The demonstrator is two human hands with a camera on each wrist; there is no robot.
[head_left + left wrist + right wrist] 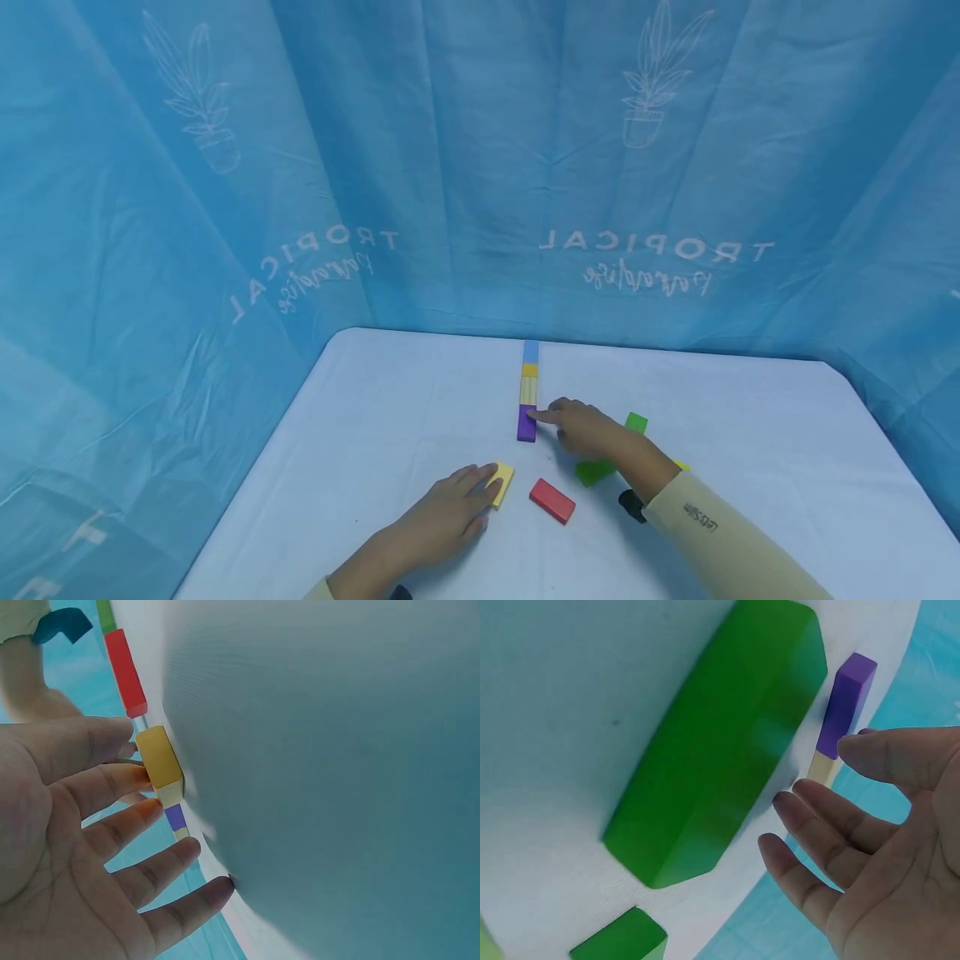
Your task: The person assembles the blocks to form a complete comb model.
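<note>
In the head view, a row of blocks runs toward the back edge: a purple block (527,427) nearest, then a cream block (528,390), an orange block (530,370) and a light blue block (531,351). My right hand (588,427) touches the purple block with an outstretched index finger. Fingers of my left hand (442,517) rest on a yellow block (501,485) lying nearer to me. The left wrist view shows these fingers spread and fairly straight beside the same yellow block (159,761). Between the hands lies a red block (552,501).
Two green blocks, one by the right hand (592,473) and one behind it (637,422), lie on the white table (397,400). A bright yellow piece (682,466) is mostly hidden by the right forearm. Blue printed curtains (480,167) hang around the table.
</note>
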